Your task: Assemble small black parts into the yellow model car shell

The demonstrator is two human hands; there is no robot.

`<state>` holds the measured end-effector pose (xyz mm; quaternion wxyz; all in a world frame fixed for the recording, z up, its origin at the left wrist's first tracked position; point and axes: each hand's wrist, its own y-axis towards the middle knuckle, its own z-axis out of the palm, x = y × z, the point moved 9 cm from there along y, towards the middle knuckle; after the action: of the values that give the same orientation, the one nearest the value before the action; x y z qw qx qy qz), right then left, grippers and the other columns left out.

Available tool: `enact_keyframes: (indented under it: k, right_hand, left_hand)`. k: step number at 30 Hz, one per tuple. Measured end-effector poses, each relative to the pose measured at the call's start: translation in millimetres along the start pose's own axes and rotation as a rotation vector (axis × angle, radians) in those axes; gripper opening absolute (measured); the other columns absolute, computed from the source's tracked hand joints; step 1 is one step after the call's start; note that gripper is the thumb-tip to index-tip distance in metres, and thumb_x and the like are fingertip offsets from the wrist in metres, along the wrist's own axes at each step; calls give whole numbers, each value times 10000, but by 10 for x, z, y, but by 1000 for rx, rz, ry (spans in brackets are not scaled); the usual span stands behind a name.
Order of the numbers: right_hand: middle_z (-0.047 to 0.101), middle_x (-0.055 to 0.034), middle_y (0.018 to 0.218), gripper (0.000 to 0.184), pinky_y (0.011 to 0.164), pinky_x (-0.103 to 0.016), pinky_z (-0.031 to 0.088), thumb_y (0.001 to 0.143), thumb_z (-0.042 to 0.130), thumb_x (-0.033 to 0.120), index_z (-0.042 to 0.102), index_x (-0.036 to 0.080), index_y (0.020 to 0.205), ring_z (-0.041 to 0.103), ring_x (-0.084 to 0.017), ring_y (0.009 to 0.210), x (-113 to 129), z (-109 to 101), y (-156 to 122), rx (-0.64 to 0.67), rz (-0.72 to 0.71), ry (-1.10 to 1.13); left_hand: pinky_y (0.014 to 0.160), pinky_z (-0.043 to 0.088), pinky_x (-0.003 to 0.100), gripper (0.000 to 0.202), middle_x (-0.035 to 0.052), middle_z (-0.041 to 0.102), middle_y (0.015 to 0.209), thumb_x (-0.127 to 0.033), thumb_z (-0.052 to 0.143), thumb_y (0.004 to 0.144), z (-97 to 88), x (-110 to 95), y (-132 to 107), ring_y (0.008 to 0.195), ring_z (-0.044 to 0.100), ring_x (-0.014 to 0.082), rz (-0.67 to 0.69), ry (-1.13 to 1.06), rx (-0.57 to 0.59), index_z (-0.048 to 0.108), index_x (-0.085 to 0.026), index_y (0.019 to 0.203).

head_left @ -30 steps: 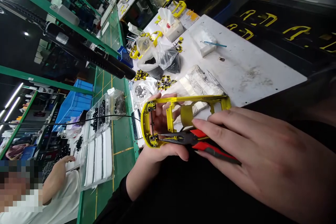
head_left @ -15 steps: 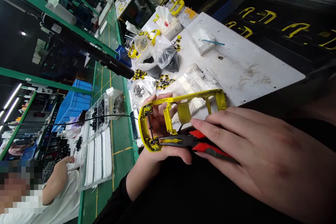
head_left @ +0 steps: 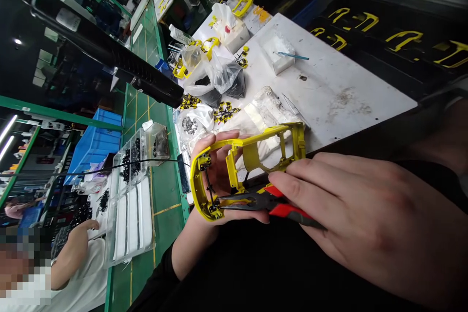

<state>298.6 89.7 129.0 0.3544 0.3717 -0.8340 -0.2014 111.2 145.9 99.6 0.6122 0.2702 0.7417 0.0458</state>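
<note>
My left hand (head_left: 223,156) is closed around a yellow plastic frame (head_left: 231,168) from behind and below, its fingers partly hidden by it. The frame is tilted above the table's front edge. A thin black rod (head_left: 208,183) with small black fittings lies across its rounded left end. In my right hand (head_left: 351,200) are needle-nose pliers (head_left: 252,201) with red and black handles. Their jaw tips touch or nearly touch the black fitting at the rod's lower end; whether they grip it I cannot tell.
Behind the frame, a stained white cloth (head_left: 261,107) lies on the white table (head_left: 340,83) near tweezers (head_left: 290,106). Bags of black parts (head_left: 234,83) stand farther back. A black cylindrical tool (head_left: 109,51) hangs at upper left. Across the green conveyor (head_left: 164,190) sits another person (head_left: 76,258).
The frame and both hands have shifted slightly left in view, and the frame is turned a little. The plier tips stay by the rod's lower fitting. The hanging black tool appears larger.
</note>
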Motion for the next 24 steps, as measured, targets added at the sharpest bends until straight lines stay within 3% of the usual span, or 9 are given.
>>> enact_keyframes:
  k: [1, 3, 6, 8, 11, 14, 17, 20, 24]
  right_hand:
    - [831, -127, 1097, 330, 800, -449, 634, 1026, 618, 83, 732, 109, 1334, 784, -310, 960, -7, 7, 7, 7, 16, 19]
    - [831, -113, 1104, 354, 772, -432, 626, 970, 649, 82, 748, 137, 1306, 783, -301, 935, -41, 48, -2, 41, 72, 67]
    - [825, -95, 1151, 425, 761, -422, 622, 883, 702, 89, 761, 174, 1295, 781, -291, 919, -112, 134, -48, 96, 184, 139]
    - [812, -94, 1182, 455, 787, -430, 629, 879, 720, 92, 753, 180, 1324, 779, -295, 950, -129, 168, -59, 116, 220, 166]
    - [792, -101, 1197, 412, 869, -451, 634, 941, 742, 121, 742, 180, 1349, 764, -303, 1014, -122, 164, -31, 127, 204, 165]
    - [787, -111, 1205, 350, 961, -486, 621, 1011, 752, 192, 741, 174, 1360, 757, -314, 1061, -207, 90, -19, 93, 203, 118]
    - [796, -98, 1239, 328, 1054, -466, 612, 1058, 725, 222, 745, 200, 1384, 773, -300, 1137, -542, -27, -101, 15, 336, 41]
    - [792, -105, 1302, 347, 1066, -422, 623, 1068, 725, 260, 744, 216, 1412, 781, -297, 1187, -1081, -164, -276, -65, 581, -146]
    - [747, -160, 1416, 435, 1066, -501, 617, 1033, 713, 275, 729, 191, 1459, 756, -369, 1240, -1677, -150, -407, 39, 770, -381]
  left_hand:
    - [1227, 606, 534, 1383, 118, 507, 1613, -675, 1100, 503, 5, -67, 2, 1450, 654, 359, 53, -24, -7, 419, -483, 1691]
    - [1241, 608, 485, 1255, 111, 530, 1586, -597, 1102, 602, 28, -159, 8, 1441, 673, 319, 75, -56, -13, 478, -427, 1678]
    - [1279, 554, 369, 1029, 57, 559, 1603, -509, 1068, 743, 33, -153, -1, 1456, 668, 228, -67, -62, -51, 542, -449, 1625]
    - [1264, 557, 331, 1032, 35, 586, 1598, -521, 1085, 709, -11, -150, -18, 1460, 661, 211, -106, -46, -93, 569, -475, 1601]
    - [1260, 579, 333, 1128, 22, 630, 1574, -566, 1126, 607, -94, -166, 8, 1467, 658, 235, -58, 21, -121, 592, -496, 1598]
    - [1285, 586, 401, 1170, -7, 631, 1598, -624, 1126, 568, -161, -152, 126, 1463, 663, 287, -61, 64, -128, 588, -544, 1604]
    - [1275, 596, 542, 991, 14, 597, 1640, -636, 1063, 718, -295, -251, 269, 1422, 671, 333, -20, 77, -236, 610, -541, 1594]
    - [1294, 560, 538, 818, 51, 639, 1603, -530, 982, 874, -437, -335, 345, 1400, 681, 316, 42, 68, -338, 628, -449, 1606]
    - [1274, 575, 516, 669, 72, 741, 1537, -405, 896, 962, -478, -138, 409, 1424, 709, 336, -48, 88, -255, 660, -366, 1587]
